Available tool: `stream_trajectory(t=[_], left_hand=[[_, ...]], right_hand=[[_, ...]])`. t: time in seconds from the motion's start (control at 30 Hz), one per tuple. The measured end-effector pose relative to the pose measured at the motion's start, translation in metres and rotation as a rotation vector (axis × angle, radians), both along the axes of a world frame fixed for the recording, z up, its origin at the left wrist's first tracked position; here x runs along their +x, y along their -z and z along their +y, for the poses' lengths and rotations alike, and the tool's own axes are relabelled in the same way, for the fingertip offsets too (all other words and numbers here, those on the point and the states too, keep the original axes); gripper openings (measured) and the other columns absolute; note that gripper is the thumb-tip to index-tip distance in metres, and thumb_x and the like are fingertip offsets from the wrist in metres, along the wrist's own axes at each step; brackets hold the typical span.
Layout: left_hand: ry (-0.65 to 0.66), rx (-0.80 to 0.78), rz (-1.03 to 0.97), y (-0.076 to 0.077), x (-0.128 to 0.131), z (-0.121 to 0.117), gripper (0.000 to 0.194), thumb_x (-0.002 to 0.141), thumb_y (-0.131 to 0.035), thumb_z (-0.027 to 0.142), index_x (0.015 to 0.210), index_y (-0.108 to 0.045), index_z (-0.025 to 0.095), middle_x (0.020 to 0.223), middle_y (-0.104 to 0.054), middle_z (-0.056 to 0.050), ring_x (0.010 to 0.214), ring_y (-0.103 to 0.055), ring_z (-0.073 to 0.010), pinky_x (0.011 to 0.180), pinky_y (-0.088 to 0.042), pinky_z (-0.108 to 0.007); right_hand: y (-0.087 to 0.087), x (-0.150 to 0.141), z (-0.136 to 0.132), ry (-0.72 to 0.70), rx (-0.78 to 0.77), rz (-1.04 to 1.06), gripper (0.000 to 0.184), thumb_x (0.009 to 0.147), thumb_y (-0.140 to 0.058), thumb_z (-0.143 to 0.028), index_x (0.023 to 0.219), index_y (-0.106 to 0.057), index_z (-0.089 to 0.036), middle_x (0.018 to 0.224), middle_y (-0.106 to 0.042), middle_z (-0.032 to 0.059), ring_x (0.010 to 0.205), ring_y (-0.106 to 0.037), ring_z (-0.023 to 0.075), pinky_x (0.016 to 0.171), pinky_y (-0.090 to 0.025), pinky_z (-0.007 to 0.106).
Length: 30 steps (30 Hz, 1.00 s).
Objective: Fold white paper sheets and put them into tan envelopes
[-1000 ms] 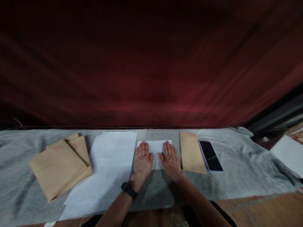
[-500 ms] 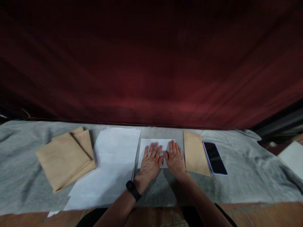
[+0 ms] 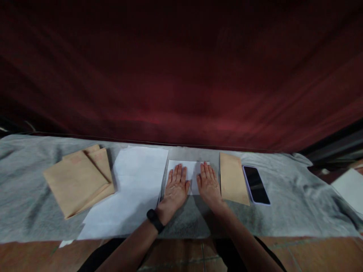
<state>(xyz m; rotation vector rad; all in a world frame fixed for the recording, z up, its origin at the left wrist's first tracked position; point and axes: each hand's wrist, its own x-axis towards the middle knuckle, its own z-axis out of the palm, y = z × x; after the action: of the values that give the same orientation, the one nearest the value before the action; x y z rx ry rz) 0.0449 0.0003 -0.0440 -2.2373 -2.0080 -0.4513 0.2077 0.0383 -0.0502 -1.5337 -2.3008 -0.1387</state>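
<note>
A small white sheet of paper (image 3: 194,177), perhaps folded, lies flat on the grey cloth (image 3: 187,223). My left hand (image 3: 176,187) rests palm down on its left part, fingers stretched forward. On its right part my right hand (image 3: 209,185) is pressed flat too, its fingers pointing away from me. A strip of the paper shows between the two hands; the rest is partly covered by them. Just right of my right hand is a single brown envelope (image 3: 234,179). Large white sheets (image 3: 136,181) lie left of my left hand.
Several brown envelopes (image 3: 76,181) overlap at the left. A phone (image 3: 256,185) with a lilac edge lies right of the single envelope. A dark red curtain (image 3: 181,83) hangs behind the cloth. Tiled floor (image 3: 181,257) shows in front, with a white scrap (image 3: 66,243) near the cloth's edge.
My left hand has slid left over the paper, away from my right hand, widening the gap between them. The whole view has shifted slightly.
</note>
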Motion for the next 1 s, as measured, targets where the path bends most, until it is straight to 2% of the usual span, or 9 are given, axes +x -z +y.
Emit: stream_trajectory(t=[0.1,0.2,0.4,0.67,0.83,1.0], left_hand=[[0.014,-0.024,0.007,-0.004,0.000,-0.001,0.057,0.100,-0.035,0.026,0.154,-0.033,0.007,0.161,-0.035,-0.020,0.152,-0.026,-0.0286,0.123,-0.026,-0.050],[0.031,-0.035,0.014,-0.005,0.000,-0.002,0.058,0.098,-0.035,0.022,0.154,-0.032,0.008,0.162,-0.033,-0.020,0.153,-0.024,-0.0281,0.123,-0.025,-0.051],[0.028,-0.028,-0.006,-0.003,-0.001,-0.002,0.054,0.101,-0.034,0.030,0.151,-0.039,0.011,0.160,-0.036,-0.019,0.152,-0.026,-0.0294,0.122,-0.023,-0.056],[0.034,-0.037,-0.015,0.000,-0.004,-0.003,0.056,0.101,-0.038,0.035,0.153,-0.038,0.013,0.162,-0.035,-0.017,0.152,-0.028,-0.0285,0.123,-0.022,-0.054],[0.031,-0.032,-0.015,-0.001,-0.005,-0.004,0.056,0.102,-0.036,0.037,0.153,-0.038,0.013,0.161,-0.037,-0.016,0.152,-0.028,-0.0283,0.123,-0.024,-0.054],[0.033,-0.019,0.022,-0.001,-0.007,-0.005,0.056,0.102,-0.038,0.037,0.151,-0.039,0.011,0.160,-0.037,-0.017,0.152,-0.028,-0.0278,0.123,-0.026,-0.052]], right_hand=[[-0.004,-0.012,-0.008,-0.137,-0.066,0.001,0.052,0.106,-0.031,-0.027,0.155,-0.036,-0.010,0.163,-0.032,0.0144,0.152,-0.027,0.0244,0.122,-0.028,0.045],[-0.002,-0.017,-0.015,-0.193,-0.096,-0.016,0.050,0.107,-0.030,-0.028,0.153,-0.041,-0.014,0.161,-0.036,0.0115,0.151,-0.029,0.0227,0.123,-0.026,0.046],[0.004,-0.002,-0.009,-0.140,-0.052,-0.053,0.051,0.106,-0.037,-0.029,0.155,-0.038,-0.015,0.163,-0.032,0.0126,0.150,-0.030,0.0245,0.121,-0.028,0.045],[0.016,0.011,-0.002,-0.092,0.029,-0.089,0.057,0.107,-0.032,-0.036,0.154,-0.036,-0.005,0.158,-0.039,0.0203,0.148,-0.034,0.0277,0.117,-0.033,0.046],[0.022,0.018,0.001,-0.081,0.093,-0.081,0.059,0.107,-0.032,-0.038,0.156,-0.029,-0.004,0.156,-0.042,0.0225,0.146,-0.037,0.0286,0.116,-0.035,0.046],[0.020,0.020,0.002,-0.050,0.092,-0.083,0.059,0.106,-0.035,-0.037,0.154,-0.033,-0.003,0.154,-0.044,0.0235,0.145,-0.040,0.0303,0.116,-0.035,0.047]])
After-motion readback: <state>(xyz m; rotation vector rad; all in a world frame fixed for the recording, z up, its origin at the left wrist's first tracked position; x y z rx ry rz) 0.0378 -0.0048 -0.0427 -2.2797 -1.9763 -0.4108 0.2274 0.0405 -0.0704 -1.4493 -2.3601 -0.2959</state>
